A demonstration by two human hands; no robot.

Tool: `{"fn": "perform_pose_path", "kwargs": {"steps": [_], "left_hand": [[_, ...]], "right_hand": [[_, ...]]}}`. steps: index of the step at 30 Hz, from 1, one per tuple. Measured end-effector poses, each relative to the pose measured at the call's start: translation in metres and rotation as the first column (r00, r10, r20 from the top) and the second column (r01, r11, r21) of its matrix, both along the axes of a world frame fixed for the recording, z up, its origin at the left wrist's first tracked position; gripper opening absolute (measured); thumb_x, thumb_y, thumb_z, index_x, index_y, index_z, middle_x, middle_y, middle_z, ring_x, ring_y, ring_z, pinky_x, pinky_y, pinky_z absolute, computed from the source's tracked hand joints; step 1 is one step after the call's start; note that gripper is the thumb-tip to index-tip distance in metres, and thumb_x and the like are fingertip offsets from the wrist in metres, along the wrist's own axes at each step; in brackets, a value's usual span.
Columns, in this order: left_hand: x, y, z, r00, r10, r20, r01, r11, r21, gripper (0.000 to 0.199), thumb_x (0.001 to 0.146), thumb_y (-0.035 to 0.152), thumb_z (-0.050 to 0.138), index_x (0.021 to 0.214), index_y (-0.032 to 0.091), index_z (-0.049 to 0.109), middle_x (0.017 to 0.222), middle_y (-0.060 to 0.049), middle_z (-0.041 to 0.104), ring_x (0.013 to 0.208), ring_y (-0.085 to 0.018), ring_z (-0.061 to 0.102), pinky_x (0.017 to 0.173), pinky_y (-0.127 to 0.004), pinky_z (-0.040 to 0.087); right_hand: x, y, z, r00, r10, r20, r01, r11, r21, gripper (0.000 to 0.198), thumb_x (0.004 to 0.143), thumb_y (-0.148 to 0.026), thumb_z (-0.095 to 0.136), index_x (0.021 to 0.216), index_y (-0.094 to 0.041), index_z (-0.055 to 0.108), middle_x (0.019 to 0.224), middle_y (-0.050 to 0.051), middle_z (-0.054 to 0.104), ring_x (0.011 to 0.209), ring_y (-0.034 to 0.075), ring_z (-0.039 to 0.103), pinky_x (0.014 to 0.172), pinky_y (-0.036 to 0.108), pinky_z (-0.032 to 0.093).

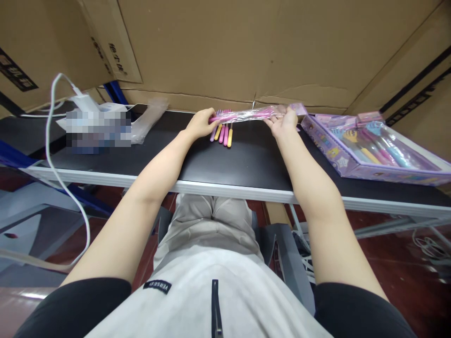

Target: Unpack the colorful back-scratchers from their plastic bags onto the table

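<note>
Stretched level above the black table is a pink back scratcher [262, 113] in a clear plastic sleeve [243, 115]. My left hand [202, 123] is closed around its pink handle end. At the other end, my right hand [283, 123] grips the sleeve, with the thumb on top and the fingers beneath. Several loose back scratchers [224, 134] with purple, yellow and pink handles lie side by side on the table, close to my left hand. Their far ends are partly hidden behind the wrapped one.
On the right stands an open purple display box [341, 162] holding several wrapped back scratchers [377, 145]. Crumpled clear plastic sleeves [150, 122] lie on the left, beside a blurred-out item [98, 129] and a white cable [52, 155]. Cardboard [218, 51] walls the table's back.
</note>
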State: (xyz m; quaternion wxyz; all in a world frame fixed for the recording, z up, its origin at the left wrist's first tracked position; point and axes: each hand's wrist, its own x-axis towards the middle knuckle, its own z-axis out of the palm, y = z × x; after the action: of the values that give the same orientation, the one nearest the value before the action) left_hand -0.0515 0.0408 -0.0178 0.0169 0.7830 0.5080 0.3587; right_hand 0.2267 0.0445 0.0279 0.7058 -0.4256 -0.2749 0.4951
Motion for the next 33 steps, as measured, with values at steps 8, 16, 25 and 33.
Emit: {"fn": "perform_pose_path", "kwargs": {"steps": [8,16,25,33], "left_hand": [[-0.008,0.011,-0.004,0.997,0.074,-0.015,-0.074,0.997,0.037,0.016,0.093,0.035,0.063,0.099,0.022,0.069,0.105,-0.014,0.076,0.117,-0.036,0.067,0.114,-0.055,0.047],[-0.011,0.005,0.002,0.973,0.193,0.129,-0.194,0.981,0.002,0.023,0.098,0.041,0.057,0.11,0.024,0.066,0.117,-0.018,0.074,0.14,-0.047,0.056,0.124,-0.077,0.021],[-0.017,0.01,0.004,0.939,0.309,0.153,-0.31,0.951,-0.02,0.034,0.105,0.05,0.047,0.123,0.027,0.063,0.12,-0.018,0.077,0.138,-0.043,0.062,0.124,-0.073,0.025],[-0.02,0.007,0.009,0.908,0.415,0.064,-0.397,0.898,-0.19,0.043,0.099,0.054,0.053,0.125,0.022,0.064,0.124,-0.024,0.075,0.137,-0.046,0.063,0.122,-0.071,0.034]], "right_hand": [[-0.016,-0.01,0.005,0.999,0.047,-0.018,-0.047,0.999,-0.009,0.029,0.105,-0.05,0.048,0.117,-0.029,0.064,0.115,0.007,0.075,0.125,0.025,0.072,0.095,0.054,0.066],[0.015,0.011,0.003,0.994,-0.067,0.084,0.061,0.996,0.072,0.038,0.094,-0.056,0.061,0.115,-0.026,0.07,0.137,0.013,0.068,0.145,0.031,0.06,0.098,0.053,0.064],[0.032,0.0,0.026,0.88,-0.343,-0.329,0.374,0.927,0.036,0.04,0.107,-0.04,0.028,0.122,-0.021,0.06,0.166,0.01,0.049,0.154,0.028,0.051,0.103,0.044,0.057],[0.046,0.019,0.01,0.957,-0.291,-0.018,0.291,0.955,0.063,0.038,0.099,-0.047,0.041,0.114,-0.031,0.073,0.141,0.006,0.067,0.142,0.025,0.063,0.095,0.051,0.064]]}}
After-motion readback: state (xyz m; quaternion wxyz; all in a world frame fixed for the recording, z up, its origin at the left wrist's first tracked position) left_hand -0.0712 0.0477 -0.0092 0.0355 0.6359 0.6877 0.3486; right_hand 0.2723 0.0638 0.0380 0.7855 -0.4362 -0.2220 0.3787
